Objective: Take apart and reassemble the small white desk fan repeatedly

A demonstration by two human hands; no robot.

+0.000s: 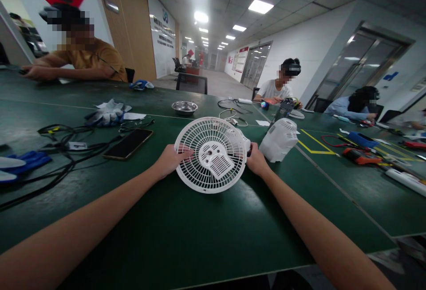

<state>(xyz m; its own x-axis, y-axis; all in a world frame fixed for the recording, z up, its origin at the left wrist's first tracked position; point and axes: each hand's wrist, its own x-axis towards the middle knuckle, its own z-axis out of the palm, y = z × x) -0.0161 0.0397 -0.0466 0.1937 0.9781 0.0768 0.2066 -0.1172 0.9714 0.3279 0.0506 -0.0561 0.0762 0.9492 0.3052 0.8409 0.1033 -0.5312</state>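
Observation:
A round white fan grille (189,177) is tilted up above the green table, with a slotted plate at its hub facing me. My left hand (169,161) is closed on the left rim, its fingers showing through the bars. At the right rim my right hand (257,159) is closed, its fingertips partly hidden. Beside its thumb, a white rounded part (246,141) with a dark end sticks out from behind the grille; how it joins the grille is hidden. A white plastic housing (279,141) with vent slots stands just right of that hand.
To the left lie a phone (129,143), black cables (71,157) and work gloves (109,112). A metal bowl (184,107) sits beyond the grille. Rightward are an orange-and-black tool (361,157) and a white power strip (408,181). Other people sit around the table (206,237).

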